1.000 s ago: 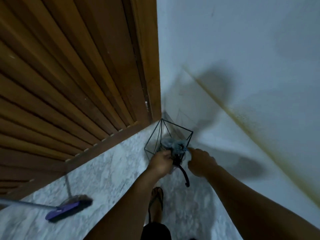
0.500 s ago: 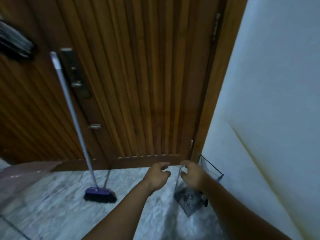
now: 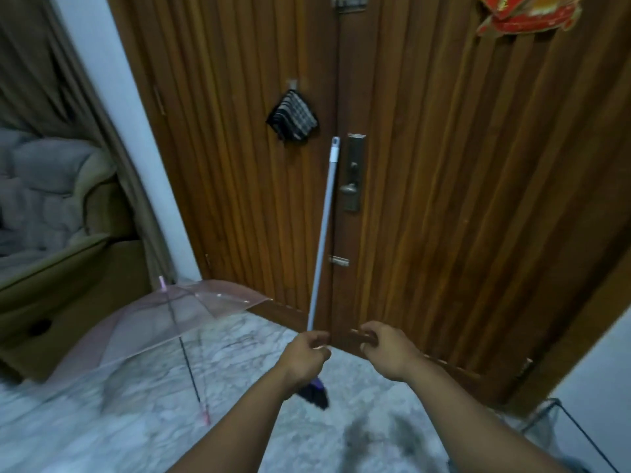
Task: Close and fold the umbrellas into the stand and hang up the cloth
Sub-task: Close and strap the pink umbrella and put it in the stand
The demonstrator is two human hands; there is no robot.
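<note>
Both hands, left (image 3: 305, 356) and right (image 3: 387, 353), hang over the floor (image 3: 143, 421), fingers loosely curled, holding nothing. Open clear umbrella (image 3: 177, 319) lies left; checked cloth (image 3: 293, 116) hangs on the door (image 3: 444, 199), broom (image 3: 322, 240) leaning beside.

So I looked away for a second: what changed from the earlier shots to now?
Both hands let go of the dark umbrella in the wire stand and lifted away; left hand and right hand now hold nothing. The view swung left, revealing the open pink umbrella. The broom leans on the door as before.
</note>
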